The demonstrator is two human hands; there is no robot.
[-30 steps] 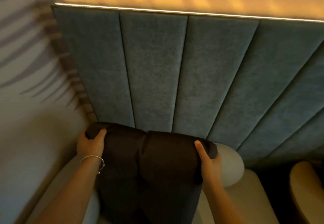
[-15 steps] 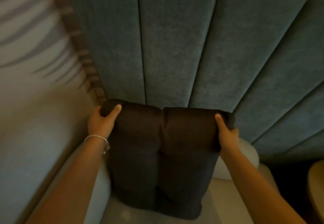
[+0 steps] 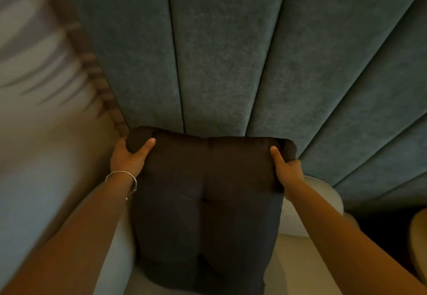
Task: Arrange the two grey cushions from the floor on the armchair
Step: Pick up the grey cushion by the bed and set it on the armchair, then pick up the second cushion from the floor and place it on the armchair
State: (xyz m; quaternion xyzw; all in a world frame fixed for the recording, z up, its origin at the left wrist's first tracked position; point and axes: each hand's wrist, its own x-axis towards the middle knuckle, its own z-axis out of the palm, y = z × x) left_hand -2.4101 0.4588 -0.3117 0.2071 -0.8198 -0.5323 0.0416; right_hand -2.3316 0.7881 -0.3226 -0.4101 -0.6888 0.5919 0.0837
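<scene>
A dark grey cushion (image 3: pixel 205 202) with a centre seam and a tufted dimple stands upright against the back of the cream armchair (image 3: pixel 323 200). Its top edge leans on the padded wall. My left hand (image 3: pixel 129 156), with a thin bracelet on the wrist, grips the cushion's top left corner. Gripping the top right corner is my right hand (image 3: pixel 286 170). A second cushion cannot be told apart in this view.
Blue-green padded wall panels (image 3: pixel 231 52) rise right behind the armchair. A pale wall with leaf shadows (image 3: pixel 34 86) stands close on the left. The rim of a rounded wooden piece (image 3: pixel 419 237) shows at the right edge, past a dark gap.
The view has tilted downward, so the cushion and armchair sit higher in frame. Both hands keep hold of the cushion's top corners, and the cushion now stands a little more upright on the seat.
</scene>
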